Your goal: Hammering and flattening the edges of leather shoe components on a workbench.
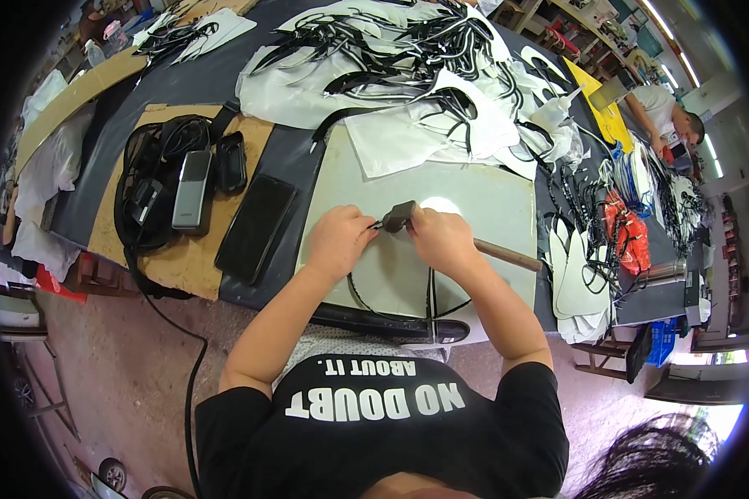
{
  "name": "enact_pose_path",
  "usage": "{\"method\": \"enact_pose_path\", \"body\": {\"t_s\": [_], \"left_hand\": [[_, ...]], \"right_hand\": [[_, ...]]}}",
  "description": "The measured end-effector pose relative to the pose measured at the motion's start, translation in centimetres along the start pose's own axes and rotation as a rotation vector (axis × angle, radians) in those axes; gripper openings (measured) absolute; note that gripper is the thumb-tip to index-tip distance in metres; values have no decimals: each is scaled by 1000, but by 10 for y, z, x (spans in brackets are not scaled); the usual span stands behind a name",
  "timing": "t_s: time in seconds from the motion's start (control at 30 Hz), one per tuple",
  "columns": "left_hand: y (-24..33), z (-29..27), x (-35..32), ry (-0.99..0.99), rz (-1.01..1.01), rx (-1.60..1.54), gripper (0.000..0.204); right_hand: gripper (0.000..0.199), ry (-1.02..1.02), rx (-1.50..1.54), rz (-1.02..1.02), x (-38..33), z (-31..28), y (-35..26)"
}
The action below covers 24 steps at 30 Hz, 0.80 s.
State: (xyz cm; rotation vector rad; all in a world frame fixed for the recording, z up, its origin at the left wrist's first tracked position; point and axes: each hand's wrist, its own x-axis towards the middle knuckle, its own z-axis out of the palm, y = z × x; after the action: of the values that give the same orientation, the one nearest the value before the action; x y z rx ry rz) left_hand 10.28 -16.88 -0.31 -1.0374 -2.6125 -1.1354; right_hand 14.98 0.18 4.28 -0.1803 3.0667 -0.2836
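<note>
Hammer point(400, 216) sits over the grey board point(503, 204), near the middle of my view. Right hand point(442, 240): I observe the fingers wrapped round the handle close under the head; the rest of the handle slants out behind the hand, toward the board's right edge. Left hand point(338, 239): fingers pinch a small dark piece point(377, 224) just beside the hammer head. Contact between the two I cannot tell from here.

Below the hands, a thin black strap point(432, 308) hangs across the near edge of the board, with a curved black cord beside it. The board lies on the dark desk point(298, 154).

Surroundings, left of the board: black phone point(256, 229), then cardboard point(112, 233) bearing a grey power bank point(192, 191) and a black mesh case point(146, 166). Far side: white sheets point(391, 141) heaped with black-and-white strips point(453, 46). To the right I note pale cut pieces point(576, 279) near an orange-red bag point(627, 233); beyond, a co-worker in a light shirt point(653, 108) leans over the work.
</note>
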Motion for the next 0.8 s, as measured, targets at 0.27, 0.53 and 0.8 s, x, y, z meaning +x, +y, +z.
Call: {"method": "enact_pose_path", "body": {"t_s": [0.27, 0.53, 0.8], "left_hand": [[-1, -1, -9, -26, 126, 91, 15], [0, -4, -10, -94, 225, 218, 12], [5, -4, -18, 10, 60, 27, 12]], "right_hand": [[14, -101, -60, 43, 3, 8, -3], [12, 75, -62, 12, 7, 7, 0], [10, -35, -136, 8, 11, 0, -19]]}}
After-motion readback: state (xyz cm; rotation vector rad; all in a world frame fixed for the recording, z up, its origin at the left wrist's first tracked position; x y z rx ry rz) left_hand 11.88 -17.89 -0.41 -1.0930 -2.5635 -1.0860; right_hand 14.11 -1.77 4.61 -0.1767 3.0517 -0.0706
